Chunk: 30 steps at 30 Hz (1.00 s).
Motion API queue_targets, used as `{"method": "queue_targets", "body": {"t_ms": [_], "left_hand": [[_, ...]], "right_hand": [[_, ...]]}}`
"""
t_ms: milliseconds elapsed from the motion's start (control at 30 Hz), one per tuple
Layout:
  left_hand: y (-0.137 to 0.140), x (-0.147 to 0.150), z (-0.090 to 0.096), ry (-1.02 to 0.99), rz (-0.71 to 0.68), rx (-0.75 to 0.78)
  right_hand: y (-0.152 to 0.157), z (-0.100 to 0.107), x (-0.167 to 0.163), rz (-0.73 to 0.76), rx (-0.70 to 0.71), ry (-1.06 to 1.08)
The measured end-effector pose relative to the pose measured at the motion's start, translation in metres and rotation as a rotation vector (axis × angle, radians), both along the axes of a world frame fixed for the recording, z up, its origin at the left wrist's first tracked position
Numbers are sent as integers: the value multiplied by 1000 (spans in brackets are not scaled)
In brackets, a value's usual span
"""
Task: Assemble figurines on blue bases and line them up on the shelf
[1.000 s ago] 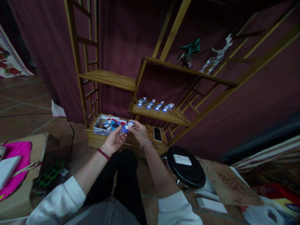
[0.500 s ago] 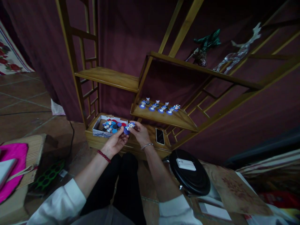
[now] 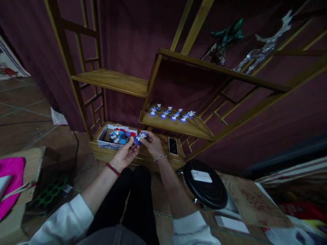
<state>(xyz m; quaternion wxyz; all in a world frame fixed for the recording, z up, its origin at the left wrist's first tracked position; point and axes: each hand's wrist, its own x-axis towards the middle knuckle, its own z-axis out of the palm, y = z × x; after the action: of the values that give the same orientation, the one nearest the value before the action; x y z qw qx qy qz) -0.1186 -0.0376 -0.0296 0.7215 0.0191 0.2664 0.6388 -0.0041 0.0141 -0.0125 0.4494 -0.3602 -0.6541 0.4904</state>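
Between my two hands is a small figurine (image 3: 142,135) with a purple-blue top and a white body, on a round purple base (image 3: 136,140). My left hand (image 3: 127,152) pinches the base between thumb and fingers. Closed on the figurine's upper part is my right hand (image 3: 153,145). Just left of them, an open cardboard box (image 3: 104,144) on the low wooden ledge holds more figurines and red, blue and purple discs. Several similar figurines (image 3: 164,114) stand in two rows on the shelf (image 3: 176,127) above my hands.
A phone (image 3: 173,146) lies on the ledge to the right. Higher up, a green statue (image 3: 224,41) and a clear deer figure (image 3: 263,51) stand on the upper shelf. At lower right is a round black seat (image 3: 204,190) bearing a white object (image 3: 201,176).
The view has shifted slightly, so the shelves and box appear a little farther left. Both hands keep hold of the figurine and its base, with the figurine tilted slightly differently.
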Motion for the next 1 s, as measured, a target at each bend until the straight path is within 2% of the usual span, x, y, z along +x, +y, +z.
{"method": "queue_targets", "body": {"t_ms": [367, 700, 1000], "left_hand": [[6, 5, -2, -1, -16, -15], [3, 9, 4, -20, -13, -22], [0, 8, 4, -21, -47, 15]], "right_hand": [[2, 3, 7, 6, -17, 0], [0, 2, 11, 3, -28, -2], [-4, 5, 11, -7, -37, 9]]}}
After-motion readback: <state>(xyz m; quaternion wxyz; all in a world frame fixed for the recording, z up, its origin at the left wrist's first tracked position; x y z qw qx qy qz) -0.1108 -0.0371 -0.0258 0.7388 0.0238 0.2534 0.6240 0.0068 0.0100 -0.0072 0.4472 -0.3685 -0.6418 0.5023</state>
